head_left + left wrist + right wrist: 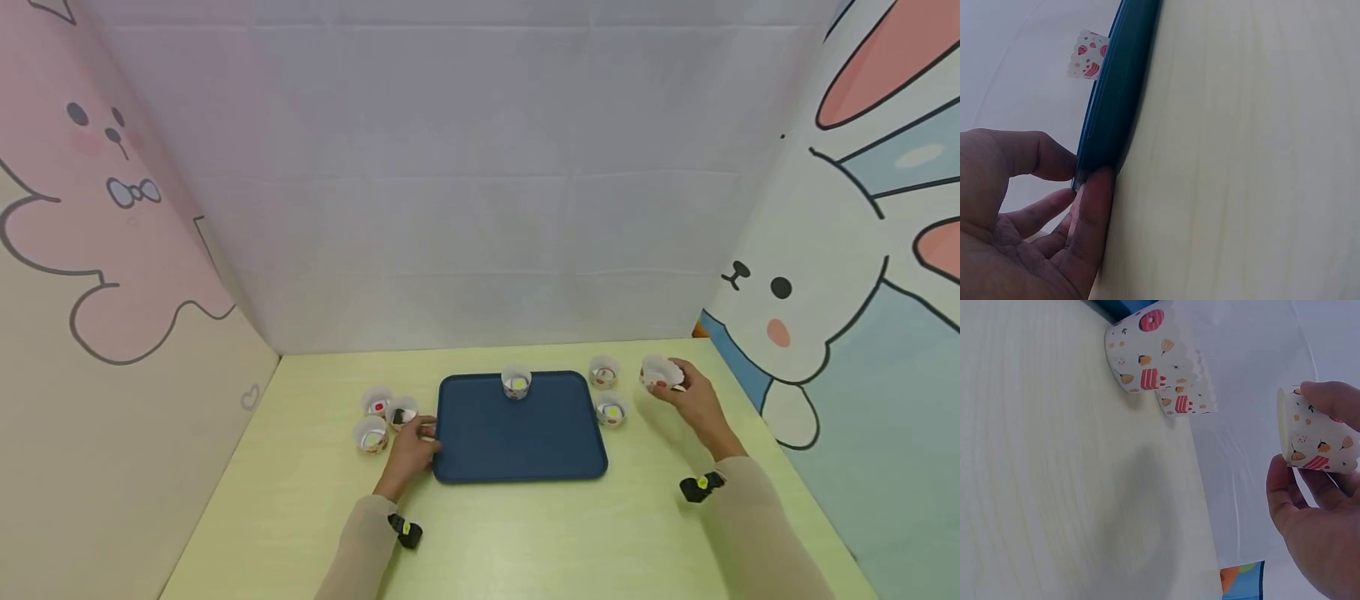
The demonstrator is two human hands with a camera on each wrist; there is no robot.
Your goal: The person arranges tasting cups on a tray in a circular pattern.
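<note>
A dark blue tray [517, 442] lies on the table, and my left hand [412, 451] is at its left edge. In the left wrist view the thumb and fingers of that hand pinch the tray's rim [1110, 106]. My right hand [697, 405] holds a white paper baking cup [660, 372], printed with cakes and fruit, raised off the table at the right. Its thumb and fingers grip the sides of the held cup [1319, 434] in the right wrist view. Another paper cup [516, 383] stands on the tray near its back edge.
Right of the tray stand two more paper cups, one behind [603, 373] and one nearer [611, 411]. A cluster of three cups [371, 436] sits to the left, beside the left hand. A white backdrop [480, 208] rises behind the table, with printed side panels.
</note>
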